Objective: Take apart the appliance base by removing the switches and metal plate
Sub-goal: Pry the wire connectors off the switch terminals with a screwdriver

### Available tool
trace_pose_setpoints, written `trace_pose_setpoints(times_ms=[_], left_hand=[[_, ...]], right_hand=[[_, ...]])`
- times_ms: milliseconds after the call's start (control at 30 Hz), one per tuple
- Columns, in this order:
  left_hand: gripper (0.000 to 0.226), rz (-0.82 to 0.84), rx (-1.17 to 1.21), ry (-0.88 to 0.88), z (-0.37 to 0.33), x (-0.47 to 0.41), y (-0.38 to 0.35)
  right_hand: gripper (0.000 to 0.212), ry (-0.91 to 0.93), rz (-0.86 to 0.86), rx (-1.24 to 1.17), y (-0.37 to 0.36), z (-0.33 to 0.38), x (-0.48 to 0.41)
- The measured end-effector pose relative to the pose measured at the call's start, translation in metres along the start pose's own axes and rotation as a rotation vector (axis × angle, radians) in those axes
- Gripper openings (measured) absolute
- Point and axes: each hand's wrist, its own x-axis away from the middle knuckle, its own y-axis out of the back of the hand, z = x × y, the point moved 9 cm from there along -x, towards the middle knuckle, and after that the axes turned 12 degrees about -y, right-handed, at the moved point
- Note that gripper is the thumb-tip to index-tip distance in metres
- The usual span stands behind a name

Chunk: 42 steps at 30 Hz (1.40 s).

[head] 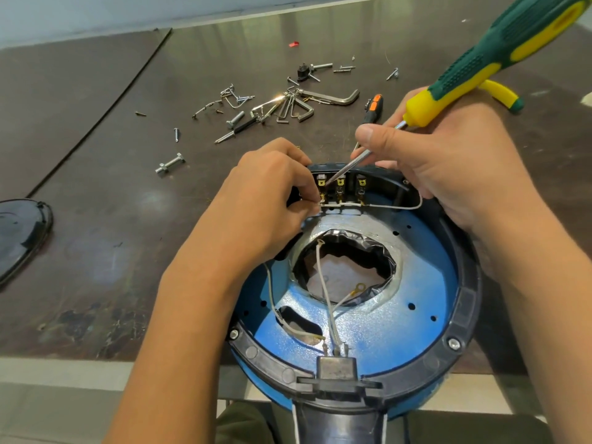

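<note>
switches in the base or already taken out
In. Three switches sit in the far wall of the base, a white wire joined to their terminals, the screwdriver tip against them.

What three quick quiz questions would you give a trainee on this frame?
1. Multiple choice: how many switches sit in a row at the far wall of the blue base? A two, B three, C five.
2. True or false: the left hand holds the green-and-yellow screwdriver.
3. Fill in: the left fingers pinch a white ___ at the leftmost switch.
Key: 1 B. 2 false, the right hand holds it. 3 wire.
</note>
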Motion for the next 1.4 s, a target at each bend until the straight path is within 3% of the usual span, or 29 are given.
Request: trace_pose_setpoints(times_ms=[200, 367, 700, 1200, 1400], left_hand=[[0.010, 0.000, 0.014, -0.005, 0.000, 0.000, 0.000], [0.011, -0.011, 0.042, -0.002, 0.001, 0.001, 0.001], [0.016, -0.009, 0.092, 0.003, 0.003, 0.000, -0.001], [0.011, 0.011, 0.088, -0.006, 0.001, 0.001, -0.001], [0.010, 0.026, 0.075, 0.002, 0.002, 0.001, -0.003]], right_hand=[[0.027, -0.093, -0.034, 0.022, 0.003, -0.009, -0.004], [0.050, -0.156, -0.052, -0.062, 0.005, -0.017, -0.007], [0.047, -0.304, -0.058, -0.126, 0.006, -0.034, -0.013], [0.041, -0.266, -0.011, -0.086, 0.003, -0.024, -0.017], [0.052, -0.230, -0.039, -0.052, 0.002, -0.017, -0.014]])
